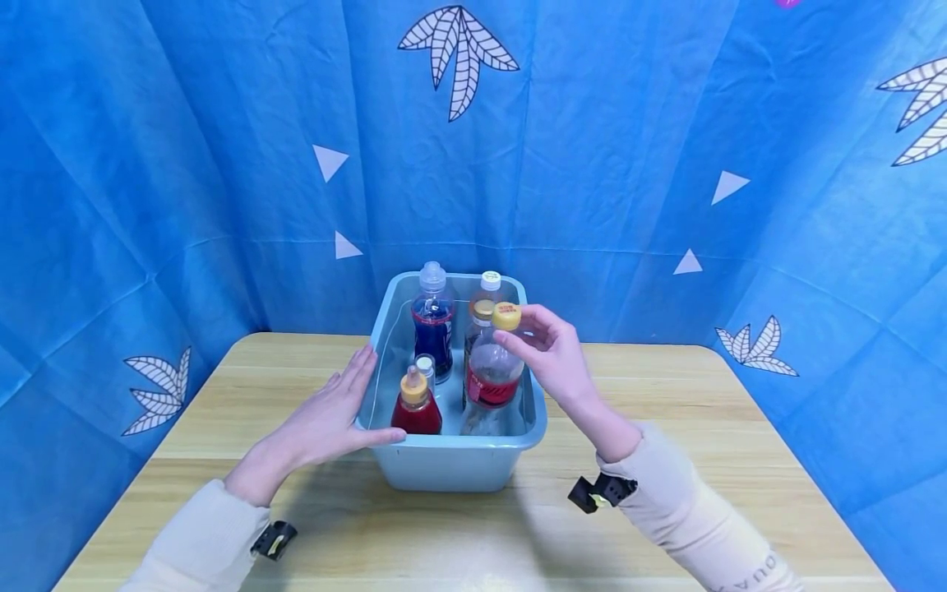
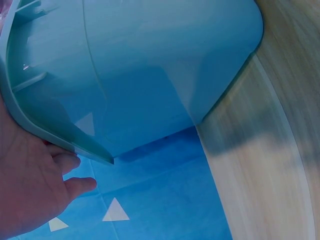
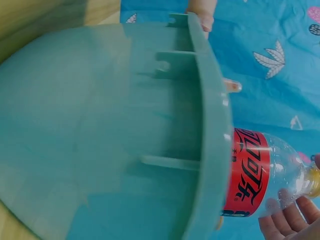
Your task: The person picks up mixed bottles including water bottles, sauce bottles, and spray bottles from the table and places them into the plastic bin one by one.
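Observation:
A pale blue-green plastic bin holds several bottles. My right hand pinches the yellow cap end of a clear plastic cola bottle with a red label, at the bin's right side. In the right wrist view, the label shows above the bin's rim, with fingers beside the bottle's neck. My left hand rests on the bin's near left corner, thumb stretched along the front rim and fingers along the left one. Close to that thumb stands a red bottle with a yellow nozzle cap.
Also in the bin are a dark blue bottle, a small white-capped bottle, a gold-capped bottle and a taller white-capped one. Underneath is a wooden table. A blue patterned cloth hangs behind and at both sides.

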A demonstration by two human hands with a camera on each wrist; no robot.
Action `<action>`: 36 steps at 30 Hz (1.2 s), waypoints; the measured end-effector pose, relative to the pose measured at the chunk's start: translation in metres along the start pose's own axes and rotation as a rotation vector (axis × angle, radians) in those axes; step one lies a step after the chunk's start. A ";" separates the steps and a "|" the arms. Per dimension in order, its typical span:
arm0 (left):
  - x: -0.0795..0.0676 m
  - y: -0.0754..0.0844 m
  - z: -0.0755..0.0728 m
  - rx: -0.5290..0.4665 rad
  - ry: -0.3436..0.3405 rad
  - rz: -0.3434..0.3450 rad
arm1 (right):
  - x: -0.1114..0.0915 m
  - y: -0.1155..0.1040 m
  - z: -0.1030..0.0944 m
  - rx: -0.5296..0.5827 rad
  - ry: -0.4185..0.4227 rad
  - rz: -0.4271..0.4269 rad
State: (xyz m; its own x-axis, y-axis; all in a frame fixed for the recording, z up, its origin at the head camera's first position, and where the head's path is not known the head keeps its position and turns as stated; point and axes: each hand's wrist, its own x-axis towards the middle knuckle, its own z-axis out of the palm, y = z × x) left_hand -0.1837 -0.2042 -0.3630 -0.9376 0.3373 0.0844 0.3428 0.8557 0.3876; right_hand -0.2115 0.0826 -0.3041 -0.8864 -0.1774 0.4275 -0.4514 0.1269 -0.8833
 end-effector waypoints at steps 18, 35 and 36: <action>-0.001 -0.001 0.000 0.002 0.000 0.001 | -0.007 0.024 0.015 0.030 -0.009 0.034; -0.001 0.001 0.001 0.006 0.028 0.008 | -0.013 0.039 0.025 -0.023 -0.021 -0.005; -0.001 0.001 0.001 0.006 0.027 0.007 | -0.013 0.039 0.025 -0.025 -0.022 -0.005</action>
State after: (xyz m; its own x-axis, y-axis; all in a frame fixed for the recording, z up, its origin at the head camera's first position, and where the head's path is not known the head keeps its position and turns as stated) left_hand -0.1821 -0.2031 -0.3637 -0.9362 0.3332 0.1118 0.3500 0.8557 0.3811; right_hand -0.2150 0.0657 -0.3489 -0.8816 -0.1994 0.4278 -0.4589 0.1504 -0.8757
